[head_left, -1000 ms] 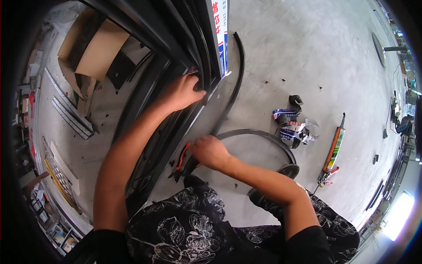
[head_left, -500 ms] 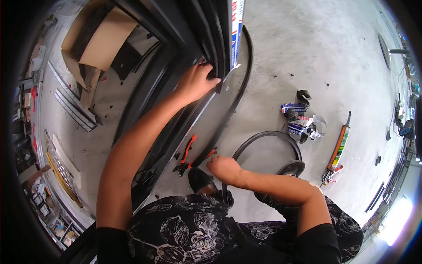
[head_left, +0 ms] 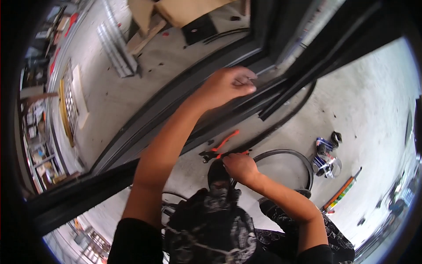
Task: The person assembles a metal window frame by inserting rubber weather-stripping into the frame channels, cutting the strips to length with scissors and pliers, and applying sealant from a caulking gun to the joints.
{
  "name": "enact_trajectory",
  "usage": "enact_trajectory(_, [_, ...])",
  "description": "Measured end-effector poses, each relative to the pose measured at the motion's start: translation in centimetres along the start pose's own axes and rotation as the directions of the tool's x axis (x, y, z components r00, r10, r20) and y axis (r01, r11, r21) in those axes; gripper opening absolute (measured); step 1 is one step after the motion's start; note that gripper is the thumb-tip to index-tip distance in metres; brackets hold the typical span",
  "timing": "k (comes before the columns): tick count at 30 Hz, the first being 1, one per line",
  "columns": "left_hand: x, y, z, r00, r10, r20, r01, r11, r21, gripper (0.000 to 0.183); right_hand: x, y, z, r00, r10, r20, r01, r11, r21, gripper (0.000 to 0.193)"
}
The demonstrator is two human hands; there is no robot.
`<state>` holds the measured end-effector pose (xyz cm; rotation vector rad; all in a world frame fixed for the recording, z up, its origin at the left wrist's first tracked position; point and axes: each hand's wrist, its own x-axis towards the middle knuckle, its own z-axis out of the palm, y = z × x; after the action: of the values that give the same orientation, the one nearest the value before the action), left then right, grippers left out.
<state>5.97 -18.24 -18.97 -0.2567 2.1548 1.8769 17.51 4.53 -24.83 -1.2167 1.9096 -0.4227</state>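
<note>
My left hand (head_left: pixel 233 86) hovers in front of a dark grey metal frame (head_left: pixel 167 110), fingers loosely curled with a gap to the thumb; nothing shows in it. Just right of it, the cut end of a black strip (head_left: pixel 268 113) hangs off the frame's edge. My right hand (head_left: pixel 241 167) is closed above my shoe; whatever its fingers hold is hidden. A looped black rubber strip (head_left: pixel 288 152) passes behind that hand. Beside its fingertips lie orange-handled pliers (head_left: pixel 226 140) on the floor. Another long black strip (head_left: pixel 292 115) curves along the floor under the frame.
At right lie crumpled tape scraps (head_left: pixel 325 156) and a caulking gun (head_left: pixel 343 191). Beyond the frame are an open cardboard box (head_left: pixel 189 11), metal profiles (head_left: pixel 115 48) and a pale board (head_left: pixel 80 97). The frame's long dark bar crosses in front of me.
My left hand has come away from the strip at the frame's edge. The view has turned, so the frame now lies slantwise across it. My right hand stays closed near the pliers.
</note>
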Motion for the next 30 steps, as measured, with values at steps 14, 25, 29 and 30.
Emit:
enact_trajectory(14, [-24.9,-11.0,-0.5,0.793,-0.022,-0.609,0.565,0.399,0.722,0.037,1.1,-1.4,1.7,0.957,-0.182,-0.225,0.200,0.978,0.061,0.008])
enact_trajectory(25, [-18.2,0.6,3.2,0.940,-0.120,-0.319,0.264,0.848,0.460,0.021,-2.0,-3.1,-4.1,0.891,0.189,-0.412,0.177,0.692,0.700,0.051])
enact_trajectory(29, [-10.7,2.7,7.3,0.983,0.055,-0.178,0.041,0.867,0.496,0.023,-2.4,-1.0,-5.4,0.502,0.521,-0.691,0.180,0.718,0.672,0.049])
enact_trajectory(30, [-9.4,3.6,7.6,0.991,0.067,-0.115,-0.006,0.887,0.462,0.021,-3.3,-0.2,-5.9,0.476,0.499,-0.724,0.159,0.761,0.629,0.041])
